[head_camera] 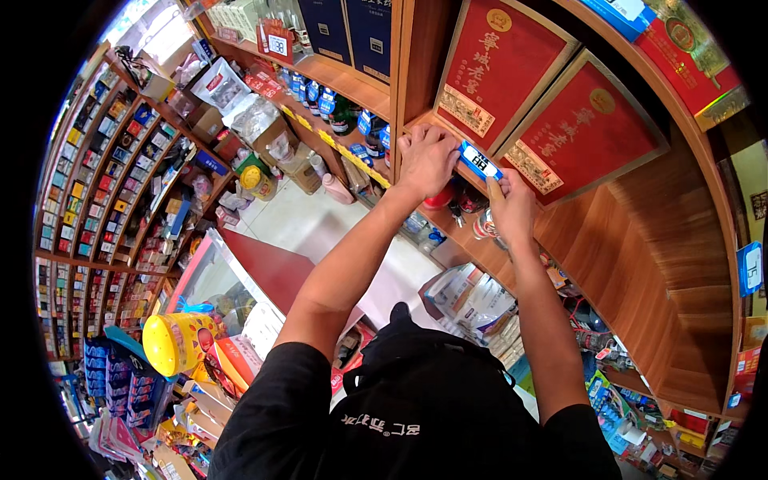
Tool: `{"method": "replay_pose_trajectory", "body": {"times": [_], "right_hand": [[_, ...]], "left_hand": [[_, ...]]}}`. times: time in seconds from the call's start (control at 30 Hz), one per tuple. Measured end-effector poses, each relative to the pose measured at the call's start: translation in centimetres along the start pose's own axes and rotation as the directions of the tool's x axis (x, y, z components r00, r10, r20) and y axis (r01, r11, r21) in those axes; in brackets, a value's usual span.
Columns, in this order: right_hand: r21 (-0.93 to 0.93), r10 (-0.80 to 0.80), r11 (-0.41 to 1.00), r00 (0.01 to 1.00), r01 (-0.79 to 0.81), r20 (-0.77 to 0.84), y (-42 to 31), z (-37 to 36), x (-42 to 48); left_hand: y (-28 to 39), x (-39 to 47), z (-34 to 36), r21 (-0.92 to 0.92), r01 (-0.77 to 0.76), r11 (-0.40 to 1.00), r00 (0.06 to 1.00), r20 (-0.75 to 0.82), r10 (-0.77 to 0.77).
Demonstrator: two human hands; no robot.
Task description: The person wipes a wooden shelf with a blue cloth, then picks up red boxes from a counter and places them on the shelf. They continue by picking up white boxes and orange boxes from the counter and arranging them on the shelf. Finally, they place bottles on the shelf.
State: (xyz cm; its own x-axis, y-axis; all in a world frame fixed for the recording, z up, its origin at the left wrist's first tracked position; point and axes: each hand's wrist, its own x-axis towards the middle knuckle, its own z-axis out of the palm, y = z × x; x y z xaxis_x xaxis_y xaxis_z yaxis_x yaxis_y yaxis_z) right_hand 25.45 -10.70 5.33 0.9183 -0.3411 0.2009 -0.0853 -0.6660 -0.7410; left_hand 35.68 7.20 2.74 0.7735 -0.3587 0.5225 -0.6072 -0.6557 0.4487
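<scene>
A blue and white price tag lies along the front edge of a wooden shelf, between my two hands. My left hand rests on that edge at the tag's left end, its fingers bent over the board. The thumb and fingers of my right hand pinch the tag's right end. Just behind the tag, two large red gift boxes with gold trim stand side by side on the shelf, one on the left and one on the right. Whether my left fingertips press on the tag is hard to tell.
Bottles with blue tags line a lower shelf at the left. Dark blue boxes stand above them. Below my hands are jars and a stack of packed goods. A glass-topped counter and a yellow tub are at the lower left.
</scene>
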Motion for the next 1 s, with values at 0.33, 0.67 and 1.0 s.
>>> {"method": "replay_pose_trajectory", "body": {"times": [0.33,0.67,1.0], "right_hand": [[0.402,-0.131,0.899,0.982,0.174,-0.134,1.1,1.8,-1.6],[0.333,-0.092,0.936,0.839,-0.11,0.536,21.2,-1.2,-21.1],[0.292,-0.258,0.956,0.508,0.014,0.822,18.8,0.8,-35.7]], "left_hand": [[-0.9,-2.9,-1.5,-0.171,-0.012,0.985,0.933,-0.356,-0.051],[11.3,-32.2,-1.6,-0.306,0.484,0.82,0.874,0.219,-0.434],[25.0,-69.8,-13.2,-0.102,0.975,0.197,0.196,-0.018,-0.98]]}}
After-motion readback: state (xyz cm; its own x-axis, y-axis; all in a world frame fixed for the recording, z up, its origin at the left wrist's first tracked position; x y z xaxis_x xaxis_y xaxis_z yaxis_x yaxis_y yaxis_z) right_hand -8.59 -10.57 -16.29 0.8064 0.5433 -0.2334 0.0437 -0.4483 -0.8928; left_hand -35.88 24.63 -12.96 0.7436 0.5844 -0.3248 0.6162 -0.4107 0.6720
